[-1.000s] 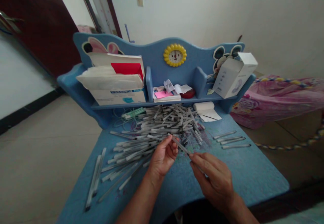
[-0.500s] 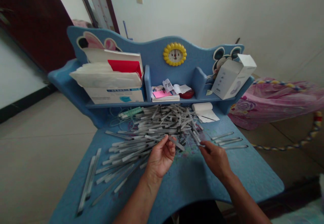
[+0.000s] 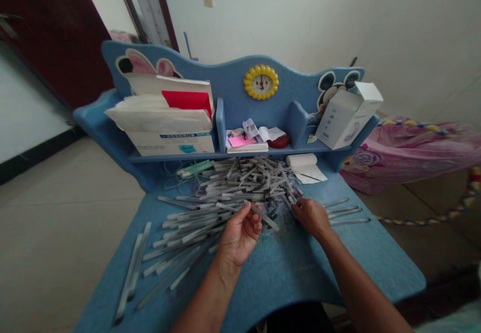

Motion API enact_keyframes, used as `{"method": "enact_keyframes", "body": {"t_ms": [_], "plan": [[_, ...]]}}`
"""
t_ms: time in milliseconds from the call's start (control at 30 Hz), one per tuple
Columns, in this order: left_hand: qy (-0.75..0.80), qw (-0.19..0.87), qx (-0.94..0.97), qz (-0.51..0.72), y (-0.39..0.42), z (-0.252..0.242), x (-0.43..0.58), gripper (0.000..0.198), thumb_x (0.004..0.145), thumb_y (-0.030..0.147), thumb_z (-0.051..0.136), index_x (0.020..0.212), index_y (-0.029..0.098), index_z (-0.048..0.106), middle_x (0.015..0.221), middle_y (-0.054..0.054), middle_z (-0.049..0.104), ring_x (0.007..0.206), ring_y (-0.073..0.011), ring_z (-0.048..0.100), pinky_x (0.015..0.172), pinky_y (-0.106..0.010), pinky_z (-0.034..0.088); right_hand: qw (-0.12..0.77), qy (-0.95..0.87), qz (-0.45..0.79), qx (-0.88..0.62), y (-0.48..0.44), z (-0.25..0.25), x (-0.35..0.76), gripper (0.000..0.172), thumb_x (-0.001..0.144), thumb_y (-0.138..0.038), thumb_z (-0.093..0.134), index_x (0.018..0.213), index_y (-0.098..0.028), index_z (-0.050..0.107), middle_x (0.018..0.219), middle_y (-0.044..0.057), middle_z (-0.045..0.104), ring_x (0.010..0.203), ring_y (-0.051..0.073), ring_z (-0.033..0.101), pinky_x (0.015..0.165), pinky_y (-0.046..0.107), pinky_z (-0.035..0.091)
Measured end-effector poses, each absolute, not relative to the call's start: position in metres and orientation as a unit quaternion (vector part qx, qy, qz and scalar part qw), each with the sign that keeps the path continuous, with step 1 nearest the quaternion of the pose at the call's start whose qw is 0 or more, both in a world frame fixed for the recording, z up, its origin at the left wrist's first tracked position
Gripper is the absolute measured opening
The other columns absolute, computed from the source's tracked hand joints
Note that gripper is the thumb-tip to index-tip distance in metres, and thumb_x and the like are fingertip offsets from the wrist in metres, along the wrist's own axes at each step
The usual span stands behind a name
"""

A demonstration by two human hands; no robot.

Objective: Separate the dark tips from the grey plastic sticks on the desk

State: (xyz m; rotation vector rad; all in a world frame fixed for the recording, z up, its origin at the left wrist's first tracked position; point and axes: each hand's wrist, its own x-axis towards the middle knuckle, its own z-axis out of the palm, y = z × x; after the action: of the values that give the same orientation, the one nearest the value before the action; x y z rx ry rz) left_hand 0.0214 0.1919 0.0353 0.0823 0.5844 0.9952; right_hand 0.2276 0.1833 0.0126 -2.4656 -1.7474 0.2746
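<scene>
My left hand (image 3: 242, 233) is closed, pinching a slim translucent grey pen (image 3: 266, 217) between thumb and fingers; it slants down to the right. My right hand (image 3: 311, 215) reaches the right edge of a big heap of similar pens (image 3: 244, 180), fingers bent together at the pen ends. What its fingertips grip, if anything, is hidden. Left of my left hand many pens (image 3: 188, 227) lie fanned out. Several pens (image 3: 347, 211) rest in a row just beyond my right hand.
Two long pens (image 3: 133, 268) lie at the left of the blue desk (image 3: 285, 278). Behind the heap is a paper roll (image 3: 302, 160). The shelf holds a mask box (image 3: 169, 143), papers, a yellow flower clock (image 3: 261, 81) and a white box (image 3: 345, 117).
My right hand has moved slightly left and up, in closer to the heap's edge. The pen in my left hand has tipped a little and extends farther right.
</scene>
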Motion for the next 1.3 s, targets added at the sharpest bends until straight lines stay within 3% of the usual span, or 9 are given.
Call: {"method": "enact_keyframes", "body": {"t_ms": [167, 400, 667, 933, 1300], "plan": [[0.274, 0.834, 0.045, 0.477, 0.192, 0.032, 0.021, 0.023, 0.088, 0.01, 0.042, 0.073, 0.008, 0.059, 0.065, -0.009, 0.069, 0.043, -0.0076, 0.06, 0.042, -0.016, 0.051, 0.069, -0.582, 0.092, -0.805, 0.178, 0.015, 0.231, 0.029, 0.085, -0.033, 0.039, 0.082, -0.021, 0.066, 0.081, 0.008, 0.068, 0.076, 0.02, 0.062, 0.057, 0.025, 0.034], [0.282, 0.826, 0.055, 0.485, 0.194, 0.032, 0.02, 0.022, 0.087, 0.011, 0.044, 0.072, 0.009, 0.059, 0.065, -0.007, 0.068, 0.043, -0.0067, 0.058, 0.04, -0.016, 0.05, 0.207, -0.598, 0.136, -0.762, 0.169, 0.011, 0.238, 0.026, 0.082, -0.033, 0.043, 0.078, -0.02, 0.064, 0.068, 0.004, 0.065, 0.066, 0.017, 0.06, 0.057, 0.023, 0.034], [0.289, 0.823, 0.067, 0.485, 0.196, 0.026, 0.021, 0.021, 0.086, 0.011, 0.044, 0.072, 0.009, 0.06, 0.065, -0.007, 0.068, 0.043, -0.0072, 0.058, 0.04, -0.016, 0.049, 0.245, -0.588, 0.148, -0.756, 0.173, 0.009, 0.24, 0.018, 0.076, -0.031, 0.05, 0.069, -0.019, 0.061, 0.061, 0.002, 0.061, 0.059, 0.016, 0.056, 0.054, 0.023, 0.034], [0.299, 0.812, 0.077, 0.496, 0.195, 0.029, 0.022, 0.019, 0.085, 0.011, 0.045, 0.072, 0.01, 0.059, 0.065, -0.007, 0.068, 0.043, -0.0069, 0.058, 0.041, -0.016, 0.048, 0.433, -0.533, 0.346, -0.639, 0.139, 0.025, 0.219, 0.022, 0.073, -0.035, 0.059, 0.078, -0.015, 0.064, 0.062, 0.0, 0.059, 0.056, 0.013, 0.054, 0.051, 0.023, 0.043], [0.322, 0.77, 0.152, 0.53, 0.191, 0.031, 0.025, 0.004, 0.077, 0.012, 0.058, 0.073, 0.012, 0.057, 0.068, -0.005, 0.068, 0.047, -0.0076, 0.059, 0.042, -0.015, 0.047, 0.439, -0.66, 0.179, -0.583, 0.1, 0.052, 0.187, 0.011, 0.08, -0.023, 0.055, 0.083, -0.017, 0.064, 0.07, 0.001, 0.062, 0.06, 0.012, 0.055, 0.06, 0.023, 0.045]]}}
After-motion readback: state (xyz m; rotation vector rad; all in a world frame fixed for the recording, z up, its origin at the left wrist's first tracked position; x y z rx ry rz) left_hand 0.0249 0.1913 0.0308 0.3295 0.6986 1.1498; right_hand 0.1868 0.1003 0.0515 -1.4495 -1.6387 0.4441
